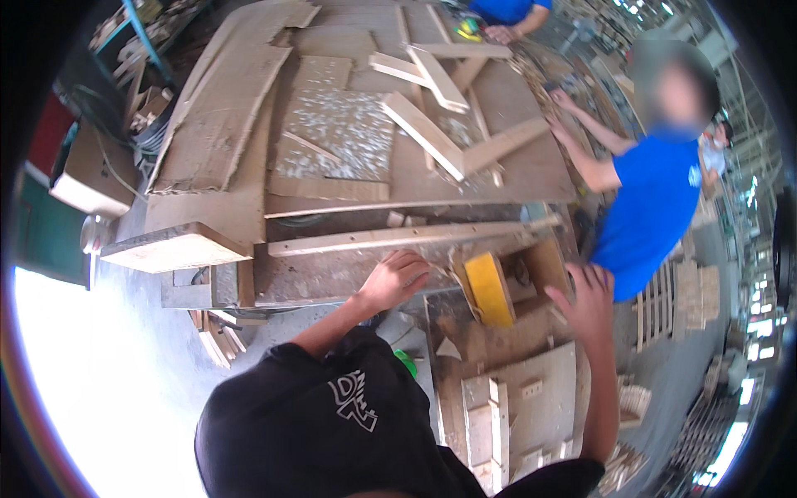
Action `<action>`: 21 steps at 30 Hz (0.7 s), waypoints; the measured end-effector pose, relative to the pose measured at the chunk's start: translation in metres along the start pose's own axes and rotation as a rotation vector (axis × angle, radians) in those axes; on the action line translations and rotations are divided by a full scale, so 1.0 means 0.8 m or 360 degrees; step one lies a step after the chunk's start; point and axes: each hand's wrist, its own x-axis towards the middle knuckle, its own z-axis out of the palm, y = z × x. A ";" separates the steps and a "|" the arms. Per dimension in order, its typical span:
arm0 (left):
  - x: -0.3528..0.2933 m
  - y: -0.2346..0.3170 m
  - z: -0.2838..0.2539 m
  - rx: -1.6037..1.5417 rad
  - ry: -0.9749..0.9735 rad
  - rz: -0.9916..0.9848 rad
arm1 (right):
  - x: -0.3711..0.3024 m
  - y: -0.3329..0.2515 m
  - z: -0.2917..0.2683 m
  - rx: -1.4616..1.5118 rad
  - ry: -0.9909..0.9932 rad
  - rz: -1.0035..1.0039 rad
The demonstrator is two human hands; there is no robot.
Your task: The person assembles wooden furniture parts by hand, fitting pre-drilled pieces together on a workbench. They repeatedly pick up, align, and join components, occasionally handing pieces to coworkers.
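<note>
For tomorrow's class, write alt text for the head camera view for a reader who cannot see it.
Seen from above, a person's left hand rests on a dusty workbench below a long wooden strip, and the right hand hovers open beside a yellow block. A co-worker in a blue shirt reaches over scattered planks.

Wood strips (pixel 432 124) on workbench (pixel 515 178).

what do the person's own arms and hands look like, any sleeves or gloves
Both hands are bare, with no gloves. The left hand and the right hand show no rings, watch or wristband that can be made out. The forearms are uncovered. The person wears a black short-sleeved top with a white angular printed mark on the left sleeve; the right sleeve's black edge shows near the lower border.
</note>
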 end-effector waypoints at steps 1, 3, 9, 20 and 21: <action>-0.006 -0.014 -0.022 0.0010 0.0121 -0.0085 | 0.052 -0.006 0.020 0.0001 0.0045 -0.0065; -0.019 -0.039 -0.068 0.0174 0.0317 -0.0248 | 0.152 -0.024 0.058 -0.0001 0.0149 -0.0148; -0.103 -0.090 -0.162 0.0566 0.0562 -0.0763 | 0.408 -0.098 0.174 0.0028 0.0139 0.0052; -0.242 -0.088 -0.149 0.0501 0.0592 -0.1573 | 0.623 -0.095 0.303 0.0384 -0.0403 0.0895; -0.246 -0.089 -0.149 0.0500 0.0581 -0.1574 | 0.626 -0.092 0.309 0.0444 -0.0354 0.0929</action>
